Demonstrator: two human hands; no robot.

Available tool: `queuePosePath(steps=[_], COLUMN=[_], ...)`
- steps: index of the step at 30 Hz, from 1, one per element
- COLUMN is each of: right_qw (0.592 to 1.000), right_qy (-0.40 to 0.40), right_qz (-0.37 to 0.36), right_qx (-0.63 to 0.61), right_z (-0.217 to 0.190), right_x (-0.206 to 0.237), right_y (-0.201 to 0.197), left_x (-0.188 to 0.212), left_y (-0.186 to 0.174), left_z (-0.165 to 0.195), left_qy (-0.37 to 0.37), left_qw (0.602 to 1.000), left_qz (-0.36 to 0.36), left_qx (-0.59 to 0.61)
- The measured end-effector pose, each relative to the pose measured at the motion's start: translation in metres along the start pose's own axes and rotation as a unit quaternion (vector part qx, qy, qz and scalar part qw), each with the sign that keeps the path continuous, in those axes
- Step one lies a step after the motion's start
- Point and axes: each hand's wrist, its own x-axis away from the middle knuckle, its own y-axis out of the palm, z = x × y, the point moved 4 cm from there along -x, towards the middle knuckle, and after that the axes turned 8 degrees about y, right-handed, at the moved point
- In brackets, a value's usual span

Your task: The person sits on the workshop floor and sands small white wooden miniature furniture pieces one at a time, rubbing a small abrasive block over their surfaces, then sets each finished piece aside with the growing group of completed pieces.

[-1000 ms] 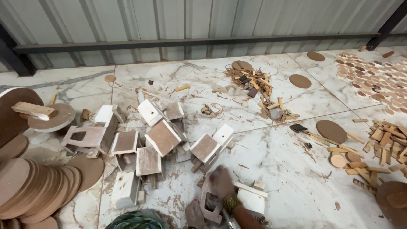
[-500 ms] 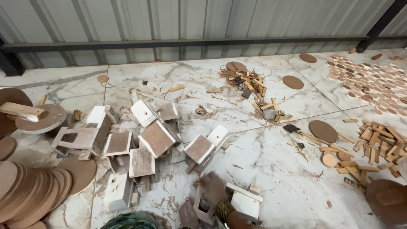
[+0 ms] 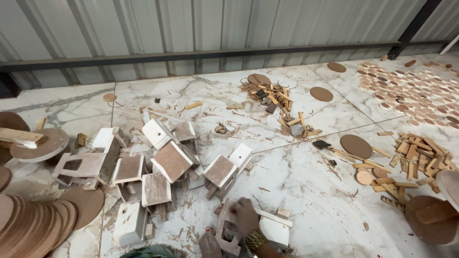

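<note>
Grip: the right hand (image 3: 245,216) lies curled over the top of a small whitewashed wooden birdhouse (image 3: 248,229) at bottom centre; whether it clamps it I cannot tell.
Left hand: the left hand (image 3: 209,244) touches the birdhouse's lower left, cut off by the bottom edge, grip unreadable.
Change: a second ago one hand showed; now both are on it, and the view has shifted left.
Around: more birdhouses (image 3: 171,161) left of centre, stacked wooden discs (image 3: 33,224) lower left, scrap sticks (image 3: 420,153) at right.
Hidden: fingers, wrists.
</note>
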Motion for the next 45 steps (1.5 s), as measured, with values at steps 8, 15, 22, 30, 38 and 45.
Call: queuePosePath(steps=[8,15,22,30,38,45], right_qw=[0.842,0.884,0.944,0.914,0.992,0.986], right_qy=[0.308,0.259,0.233,0.27,0.068,0.012], right_qz=[-0.099,0.235,0.159,0.197,0.096,0.077], right_qx=[-0.432,-0.312,-0.17,-0.231,0.052,0.147], right_z=[0.054,0.105,0.14,0.124,0.053,0.031], right_x=[0.065,0.056,0.048,0.037,0.004,0.018], right_y=[-0.011,-0.113,-0.106,-0.106,-0.083,-0.065], left_x=[0.004,-0.01,-0.016,0.0,-0.004,-0.004], left_y=[0.01,0.034,0.045,0.017,-0.006,0.024], left_z=[-0.023,-0.016,-0.021,-0.064,0.015,0.079], left_qy=[-0.042,-0.14,-0.27,-0.254,0.075,0.096], left_qw=[0.999,0.981,0.918,0.944,0.974,0.808], left_qz=[-0.011,-0.089,-0.107,-0.172,-0.084,-0.395], left_qx=[-0.031,0.105,0.271,0.12,-0.199,-0.427])
